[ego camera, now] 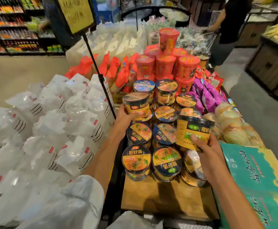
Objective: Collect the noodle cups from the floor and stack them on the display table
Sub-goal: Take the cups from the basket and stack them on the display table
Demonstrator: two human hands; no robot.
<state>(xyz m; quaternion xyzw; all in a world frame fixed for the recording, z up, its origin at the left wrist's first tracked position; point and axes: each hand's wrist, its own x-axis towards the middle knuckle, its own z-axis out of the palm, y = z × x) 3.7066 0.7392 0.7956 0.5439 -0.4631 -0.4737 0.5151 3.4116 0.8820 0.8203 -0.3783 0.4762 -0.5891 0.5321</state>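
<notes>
Now each hand holds one noodle cup upright, over the pile of cups [164, 139] on the table. The left hand [126, 114] grips a cup [137, 105] at the pile's left side. The right hand [206, 146] grips another cup [193, 129] at the pile's right side, nearer the person.

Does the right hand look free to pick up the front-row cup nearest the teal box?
Probably not as things stand: the right hand already grips a green-labelled cup. That front-row cup sits just under its wrist, so it looks within reach once the hand is emptied.
</notes>
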